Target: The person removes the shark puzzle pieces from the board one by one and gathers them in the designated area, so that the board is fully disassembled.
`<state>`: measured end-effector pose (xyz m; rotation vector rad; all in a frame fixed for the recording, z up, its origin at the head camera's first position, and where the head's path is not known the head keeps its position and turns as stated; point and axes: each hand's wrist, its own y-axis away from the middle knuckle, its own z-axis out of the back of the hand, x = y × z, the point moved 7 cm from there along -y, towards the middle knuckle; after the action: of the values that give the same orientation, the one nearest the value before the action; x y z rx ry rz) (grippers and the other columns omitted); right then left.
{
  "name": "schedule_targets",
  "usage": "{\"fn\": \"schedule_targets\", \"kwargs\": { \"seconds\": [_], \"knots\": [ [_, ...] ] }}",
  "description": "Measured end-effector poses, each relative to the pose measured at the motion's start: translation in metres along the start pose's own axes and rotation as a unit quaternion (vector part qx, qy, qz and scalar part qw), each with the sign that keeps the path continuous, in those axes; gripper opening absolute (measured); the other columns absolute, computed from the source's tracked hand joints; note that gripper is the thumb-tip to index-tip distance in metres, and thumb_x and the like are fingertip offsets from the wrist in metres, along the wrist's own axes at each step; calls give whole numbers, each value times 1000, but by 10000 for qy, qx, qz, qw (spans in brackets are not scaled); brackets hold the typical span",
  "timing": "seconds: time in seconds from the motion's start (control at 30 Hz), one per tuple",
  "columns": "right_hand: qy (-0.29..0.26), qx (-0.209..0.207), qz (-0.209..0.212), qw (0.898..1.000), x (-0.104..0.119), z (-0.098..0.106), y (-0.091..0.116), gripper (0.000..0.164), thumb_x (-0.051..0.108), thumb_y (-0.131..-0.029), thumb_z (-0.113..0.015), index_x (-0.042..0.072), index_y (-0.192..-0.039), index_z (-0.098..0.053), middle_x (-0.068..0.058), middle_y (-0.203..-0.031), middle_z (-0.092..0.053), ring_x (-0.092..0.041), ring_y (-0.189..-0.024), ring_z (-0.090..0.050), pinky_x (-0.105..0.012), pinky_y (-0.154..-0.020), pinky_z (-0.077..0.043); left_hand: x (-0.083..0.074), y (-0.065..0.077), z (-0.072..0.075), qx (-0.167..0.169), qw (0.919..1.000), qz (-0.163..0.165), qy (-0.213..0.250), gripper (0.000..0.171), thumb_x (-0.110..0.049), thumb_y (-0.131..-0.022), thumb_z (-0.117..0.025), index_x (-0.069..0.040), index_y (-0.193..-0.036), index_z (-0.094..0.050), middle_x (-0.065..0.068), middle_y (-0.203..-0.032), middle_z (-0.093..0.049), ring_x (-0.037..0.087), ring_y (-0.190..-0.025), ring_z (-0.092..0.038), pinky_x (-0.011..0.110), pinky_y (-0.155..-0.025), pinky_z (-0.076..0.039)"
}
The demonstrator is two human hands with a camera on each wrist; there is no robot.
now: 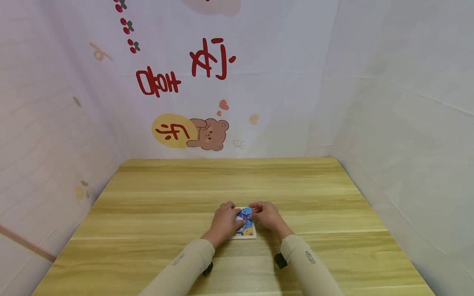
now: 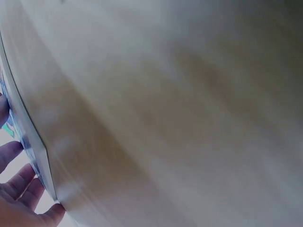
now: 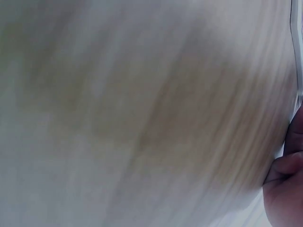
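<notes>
A small, flat picture board (image 1: pixel 247 232) with a pale border and a blue and yellow print lies on the table in the head view. My left hand (image 1: pixel 224 220) covers its left side, thumb and forefinger reaching over the print. In the left wrist view, extended fingers (image 2: pixel 29 189) touch the board's face, and one fingertip sits at its corner. At the far right corner is my right hand (image 1: pixel 267 214), thumb and forefinger on the light blue part. The right wrist view shows bent fingers beside the pale border (image 3: pixel 297 45); whether they pinch something I cannot tell.
The wood-grain table (image 1: pixel 163 189) extends around the board on all sides. White cloth walls stand at its back and sides; the back cloth (image 1: pixel 281 102) carries red characters and a printed bear (image 1: pixel 212 133). A dark band piece (image 1: pixel 280 261) shows beneath the right sleeve.
</notes>
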<state>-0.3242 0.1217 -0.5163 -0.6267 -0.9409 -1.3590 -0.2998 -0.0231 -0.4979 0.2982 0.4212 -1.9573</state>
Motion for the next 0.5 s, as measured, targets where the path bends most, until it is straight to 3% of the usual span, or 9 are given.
{"fn": "schedule_targets", "kwargs": {
  "seconds": [0.3, 0.5],
  "knots": [
    [-180, 53, 135, 9997, -12, 12, 1, 33, 6, -86, -76, 2, -118, -70, -2, -89, -67, -14, -74, -57, -26, -63, -47, 5, 4, 2, 391, 9981, -70, 467, 49, -30, -90, -74, 1, -126, -66, 20, -128, -55, 37, -119, -50, 52, -101, -40],
    [-375, -69, -80, 9992, -34, 40, 8, 34, 10, -87, -77, 2, -119, -69, -3, -91, -68, -16, -72, -57, -28, -58, -48, 3, 2, 1, 380, 9988, -154, 279, 50, -30, -89, -75, 2, -126, -66, 19, -126, -56, 36, -116, -52, 52, -99, -42]
  ]
}}
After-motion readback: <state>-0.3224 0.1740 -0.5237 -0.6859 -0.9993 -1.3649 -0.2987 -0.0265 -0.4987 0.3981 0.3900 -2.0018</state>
